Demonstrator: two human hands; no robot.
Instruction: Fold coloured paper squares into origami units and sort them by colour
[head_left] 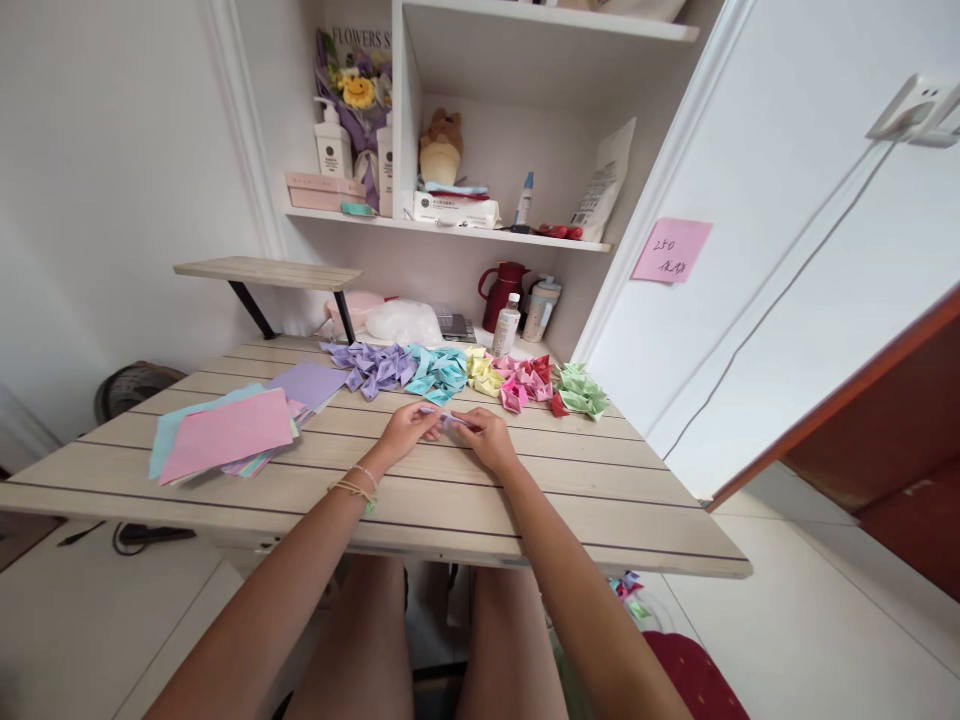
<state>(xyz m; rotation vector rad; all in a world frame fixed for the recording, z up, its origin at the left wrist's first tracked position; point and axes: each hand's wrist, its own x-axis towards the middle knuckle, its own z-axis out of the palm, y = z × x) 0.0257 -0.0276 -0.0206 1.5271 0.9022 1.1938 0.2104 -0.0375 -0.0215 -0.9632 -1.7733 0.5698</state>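
Between my two hands, just above the middle of the table, is a small folded piece of purple paper [448, 420]. My left hand [406, 432] pinches its left end, and my right hand [484, 436] grips the right end. Fingers hide part of the paper. Beyond the hands lies a row of folded paper pieces: purple ones [371, 368], blue ones [437, 374], yellow ones [484, 372], pink and red ones [521, 382], and green ones [581, 390]. To the left, flat sheets of pink paper [229, 432] rest over blue paper [163, 436], near purple sheets [309, 384].
A small raised shelf [266, 270] stands at the table's back left. Along the back are a plastic bag [405, 322], a bottle [507, 325], a red jug [504, 295] and a tumbler [541, 308]. The slatted table [600, 510] ends close to my legs.
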